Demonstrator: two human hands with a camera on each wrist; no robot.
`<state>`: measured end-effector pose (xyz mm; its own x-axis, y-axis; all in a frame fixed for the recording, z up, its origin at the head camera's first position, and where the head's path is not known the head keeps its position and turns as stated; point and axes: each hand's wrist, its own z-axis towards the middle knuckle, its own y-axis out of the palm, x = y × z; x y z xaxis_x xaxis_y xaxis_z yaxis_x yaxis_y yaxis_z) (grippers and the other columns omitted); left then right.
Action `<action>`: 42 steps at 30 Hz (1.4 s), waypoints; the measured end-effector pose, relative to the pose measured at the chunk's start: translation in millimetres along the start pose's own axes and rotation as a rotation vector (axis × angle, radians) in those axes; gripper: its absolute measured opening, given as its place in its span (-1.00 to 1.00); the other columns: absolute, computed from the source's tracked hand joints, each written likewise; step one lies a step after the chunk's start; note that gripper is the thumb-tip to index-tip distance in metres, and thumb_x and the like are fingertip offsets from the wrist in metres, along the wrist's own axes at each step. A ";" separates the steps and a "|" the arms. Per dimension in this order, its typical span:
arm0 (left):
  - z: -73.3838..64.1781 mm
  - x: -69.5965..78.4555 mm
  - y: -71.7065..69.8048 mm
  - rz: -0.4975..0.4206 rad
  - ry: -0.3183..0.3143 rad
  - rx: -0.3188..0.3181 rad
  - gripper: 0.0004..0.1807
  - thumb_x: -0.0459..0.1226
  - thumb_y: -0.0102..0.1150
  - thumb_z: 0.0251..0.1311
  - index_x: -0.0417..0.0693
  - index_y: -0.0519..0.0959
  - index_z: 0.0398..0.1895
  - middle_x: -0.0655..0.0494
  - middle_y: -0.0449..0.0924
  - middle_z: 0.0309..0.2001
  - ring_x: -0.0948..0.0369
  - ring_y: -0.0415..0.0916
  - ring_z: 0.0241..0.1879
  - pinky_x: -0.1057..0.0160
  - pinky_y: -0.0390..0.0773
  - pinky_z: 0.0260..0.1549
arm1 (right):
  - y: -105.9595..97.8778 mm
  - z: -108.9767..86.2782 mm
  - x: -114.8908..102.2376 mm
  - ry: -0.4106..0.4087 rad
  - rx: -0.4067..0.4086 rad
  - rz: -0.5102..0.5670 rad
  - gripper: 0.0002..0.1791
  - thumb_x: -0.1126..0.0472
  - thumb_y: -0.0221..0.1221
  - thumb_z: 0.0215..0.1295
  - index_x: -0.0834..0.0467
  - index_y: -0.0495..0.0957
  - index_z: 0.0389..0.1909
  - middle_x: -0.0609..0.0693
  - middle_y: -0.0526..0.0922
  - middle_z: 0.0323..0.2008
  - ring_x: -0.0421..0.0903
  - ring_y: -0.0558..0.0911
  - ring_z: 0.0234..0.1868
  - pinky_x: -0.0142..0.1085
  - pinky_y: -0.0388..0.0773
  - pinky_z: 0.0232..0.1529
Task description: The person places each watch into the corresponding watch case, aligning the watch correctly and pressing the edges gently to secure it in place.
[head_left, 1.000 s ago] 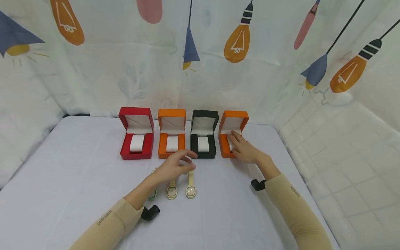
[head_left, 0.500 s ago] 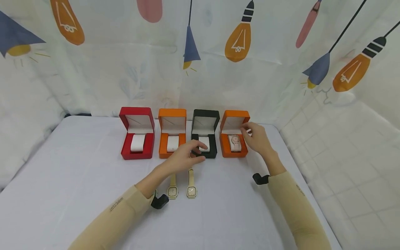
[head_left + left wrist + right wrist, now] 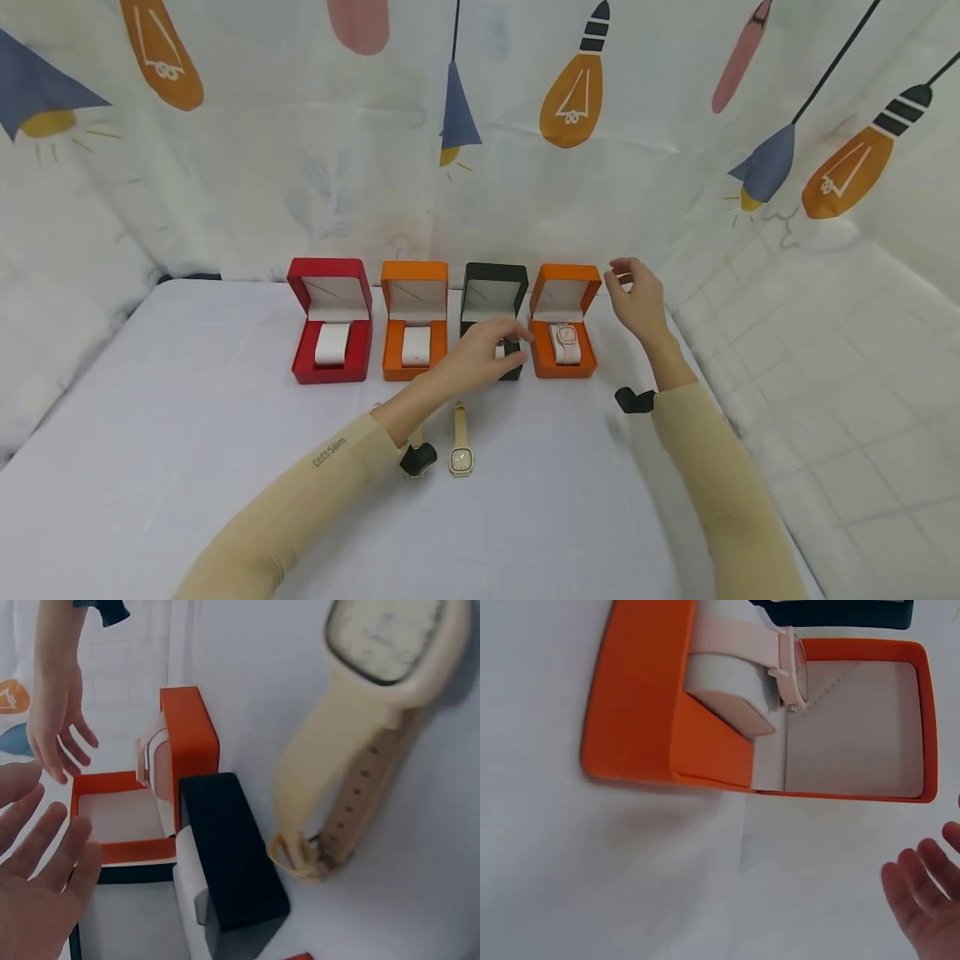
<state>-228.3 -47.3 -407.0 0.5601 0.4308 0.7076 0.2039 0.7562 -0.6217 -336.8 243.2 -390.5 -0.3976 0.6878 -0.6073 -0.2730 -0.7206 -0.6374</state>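
Observation:
In the head view my left hand (image 3: 487, 354) hovers before the dark green watch box (image 3: 494, 287), fingers loosely bent and holding nothing. My right hand (image 3: 637, 298) is raised beside the lid of the right orange watch box (image 3: 542, 365), also holding nothing. Inside that box a pink watch (image 3: 567, 336) is wrapped round the white cushion (image 3: 727, 679), its dial facing the lid in the right wrist view. On the table lies a cream watch (image 3: 461, 458). A second one is mostly covered by my left wrist's camera. The left wrist view shows a cream watch (image 3: 322, 757) close up.
All the boxes stand open in a row at the back of the table. Left of the green one are another orange box (image 3: 415, 271) and a red box (image 3: 300, 358), each holding a bare white cushion. A printed curtain (image 3: 495, 200) hangs behind.
My right hand has drawn away from the right orange box, up and to the right, uncovering the pink watch. My left hand has moved right, now overlapping the green box.

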 end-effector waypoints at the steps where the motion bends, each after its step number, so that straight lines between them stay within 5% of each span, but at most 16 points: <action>1: 3.4 1.4 0.8 0.019 0.012 0.008 -0.76 -0.30 0.26 0.41 -0.15 0.62 0.08 0.06 0.61 0.06 0.01 0.53 0.09 0.04 0.55 0.14 | -0.5 1.9 -0.9 0.015 -0.032 0.000 -0.58 0.15 0.07 0.56 0.35 0.48 0.24 0.29 0.58 0.10 0.22 0.58 0.05 0.06 0.54 0.04; 13: 45.5 3.2 13.0 0.327 0.131 0.117 -0.79 -0.29 0.19 0.46 -0.14 0.66 0.06 0.07 0.63 0.12 0.10 0.51 0.20 0.16 0.45 0.27 | 2.9 20.3 -7.1 0.157 -0.256 0.020 -0.44 0.01 -0.12 0.66 0.24 0.30 0.49 0.29 0.36 0.42 0.32 0.41 0.37 0.21 0.43 0.27; 25: 76.0 0.9 16.7 0.547 0.170 0.171 -0.73 -0.29 0.16 0.46 -0.15 0.65 0.13 -0.01 0.59 0.21 0.07 0.44 0.28 0.05 0.28 0.40 | 12.4 21.0 -2.9 0.188 -0.316 0.082 -0.46 -0.03 -0.12 0.67 0.24 0.39 0.42 0.28 0.42 0.37 0.26 0.55 0.22 0.09 0.57 0.17; 32: 97.1 7.5 14.0 0.619 0.049 0.131 -0.62 -0.24 0.11 0.51 -0.14 0.55 0.31 -0.04 0.40 0.41 0.04 0.29 0.42 -0.01 0.16 0.46 | 12.6 20.2 -6.6 0.183 -0.330 0.164 -0.48 0.00 -0.10 0.67 0.25 0.39 0.42 0.32 0.45 0.32 0.27 0.54 0.25 0.06 0.62 0.10; 42: 117.1 11.7 19.0 0.761 -0.172 -0.071 -0.43 -0.07 -0.15 0.64 0.00 0.19 0.60 0.08 0.13 0.58 0.09 0.05 0.54 -0.14 -0.10 0.51 | 9.4 18.7 -4.4 0.197 -0.350 0.202 -0.51 0.02 -0.06 0.67 0.27 0.41 0.37 0.32 0.47 0.30 0.25 0.52 0.27 0.03 0.66 0.02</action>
<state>-311.9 29.8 -371.2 0.4355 0.8926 0.1164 -0.1323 0.1914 -0.9726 -354.0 231.8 -385.0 -0.2290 0.5644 -0.7931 0.1190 -0.7924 -0.5982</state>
